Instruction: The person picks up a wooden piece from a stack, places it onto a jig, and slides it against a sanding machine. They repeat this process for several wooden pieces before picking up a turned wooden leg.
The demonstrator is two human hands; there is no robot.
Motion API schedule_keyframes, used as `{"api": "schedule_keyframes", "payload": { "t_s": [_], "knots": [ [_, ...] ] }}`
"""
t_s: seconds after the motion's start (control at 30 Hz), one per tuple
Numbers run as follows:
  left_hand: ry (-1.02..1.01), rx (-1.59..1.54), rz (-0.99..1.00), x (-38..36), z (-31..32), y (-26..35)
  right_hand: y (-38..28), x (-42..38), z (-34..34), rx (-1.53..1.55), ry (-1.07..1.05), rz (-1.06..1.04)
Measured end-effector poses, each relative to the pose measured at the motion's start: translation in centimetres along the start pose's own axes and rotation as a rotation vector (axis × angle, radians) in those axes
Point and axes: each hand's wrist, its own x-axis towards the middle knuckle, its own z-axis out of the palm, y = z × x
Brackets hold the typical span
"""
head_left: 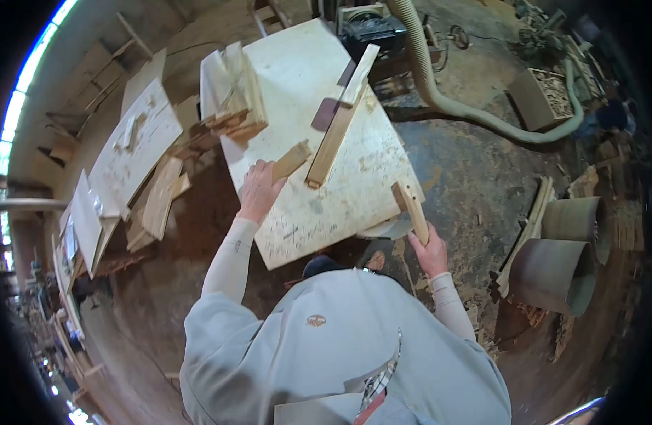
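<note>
My left hand [261,190] is closed around the near end of a short wooden block [292,160], held over the left side of a pale worktable [298,237]. Off the table's right edge, my right hand [431,252] grips a narrow wooden bar [415,218] with small dark holes near its far end. Between the hands lies a long wooden rail [332,145], angled away from me. A paler wooden strip [360,76] meets its far end. Beside the rail is a dark reddish-brown flat piece [325,115] with rounded corners.
Stacked boards [234,88] stand at the table's far left. Further left, another pale panel [138,152] carries small offcuts. A ribbed hose [475,117] curves across the floor toward a box of wood scraps [549,99]. Cylindrical drums [552,276] stand at right.
</note>
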Motion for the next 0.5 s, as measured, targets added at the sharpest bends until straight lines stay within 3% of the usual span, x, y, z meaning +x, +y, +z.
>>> {"api": "schedule_keyframes", "payload": {
  "t_s": [0.2,0.33,0.5],
  "knots": [
    [0.139,-0.306,-0.108,13.3,1.8,6.5,-1.4,0.2,0.3,-0.064,0.02,0.097],
    [0.201,-0.234,-0.177,24.2,6.8,7.3,-0.9,0.1,0.7,-0.126,0.043,0.145],
    [0.107,-0.143,-0.215,31.3,7.6,9.6,-0.2,0.2,0.8,-0.141,0.059,0.154]
  ]
}}
